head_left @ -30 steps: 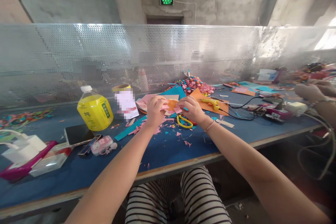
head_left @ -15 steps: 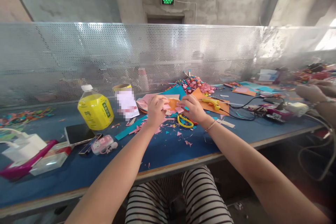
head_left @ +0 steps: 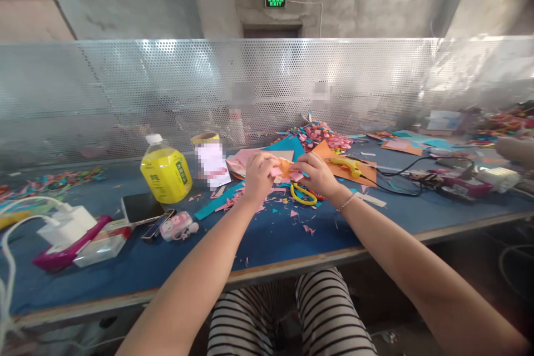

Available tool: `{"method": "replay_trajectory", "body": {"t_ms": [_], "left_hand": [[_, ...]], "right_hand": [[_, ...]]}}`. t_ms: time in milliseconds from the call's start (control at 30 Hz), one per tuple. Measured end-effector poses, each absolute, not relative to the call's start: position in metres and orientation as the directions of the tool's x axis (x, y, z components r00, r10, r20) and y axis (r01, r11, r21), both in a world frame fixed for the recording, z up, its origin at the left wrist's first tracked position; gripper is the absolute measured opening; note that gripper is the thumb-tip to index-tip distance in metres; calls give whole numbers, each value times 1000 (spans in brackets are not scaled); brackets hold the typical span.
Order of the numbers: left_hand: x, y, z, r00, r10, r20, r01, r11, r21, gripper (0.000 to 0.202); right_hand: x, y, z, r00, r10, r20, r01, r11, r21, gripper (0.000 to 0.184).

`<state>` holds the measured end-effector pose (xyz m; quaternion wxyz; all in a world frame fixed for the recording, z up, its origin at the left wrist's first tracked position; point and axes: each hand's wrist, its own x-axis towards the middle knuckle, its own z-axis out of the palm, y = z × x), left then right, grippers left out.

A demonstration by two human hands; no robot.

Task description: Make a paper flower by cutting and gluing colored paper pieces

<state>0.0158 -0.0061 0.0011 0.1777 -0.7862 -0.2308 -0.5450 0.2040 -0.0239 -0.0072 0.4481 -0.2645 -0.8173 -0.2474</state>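
A perforated metal screen (head_left: 267,83) runs along the far edge of a long blue table (head_left: 250,245), with the person's striped lap showing below the near edge. On the left of the table stand a yellow bottle (head_left: 166,172) with a white cap, a white charger (head_left: 67,225) with its cable, a dark phone (head_left: 137,208) lying flat just in front of the bottle, and a small pink case (head_left: 177,226) beside the phone. An orange sheet (head_left: 334,157) lies right of centre with a yellow glue gun (head_left: 349,165) resting on it, its black cord trailing off to the right. A heap of cuttings (head_left: 321,136) in pink, red and teal sits behind the sheet, close to the screen. Another person's hand (head_left: 515,150) shows at the far right edge. Both of the person's forearms reach out over the middle of the table. The left hand (head_left: 258,175) and the right hand (head_left: 319,173) meet there, fingertips closed from either side on a small pink and orange paper piece (head_left: 284,168), held just above the tabletop in front of the orange sheet. Yellow-handled scissors (head_left: 303,193) lie on the table just under the right hand, not touched. Tiny pink scraps (head_left: 306,228) are scattered near the wrists.
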Motion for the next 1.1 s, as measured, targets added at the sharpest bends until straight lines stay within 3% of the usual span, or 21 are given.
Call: {"method": "replay_trajectory", "body": {"t_ms": [633,733,800,867,933,967,1033,1100], "left_hand": [[16,-2,-4,317,229,920,569,-822,9,20],[19,-3,-3,274,290,917,523,-845,111,19],[23,-2,-3,145,411,900,441,-841,313,26],[26,0,-3,8,643,766,252,-742,621,40],[26,3,-4,5,893,450,-15,-450,893,40],[25,4,-4,74,962,262,-132,-250,959,33],[22,6,-3,255,967,-14,-269,85,960,26],[20,5,-3,387,919,-76,-306,206,929,31]], "right_hand": [[206,-24,-8,-452,213,866,654,740,158,14],[206,-24,-9,-452,236,860,667,729,150,15],[207,-22,-9,-447,240,862,679,718,152,14],[209,-20,-10,-434,241,868,690,709,148,13],[212,-16,-13,-414,247,876,698,704,132,13],[213,-14,-14,-407,254,878,700,704,121,14],[214,-11,-17,-403,272,874,702,705,104,15],[214,-9,-20,-414,298,860,705,703,96,16]]}}
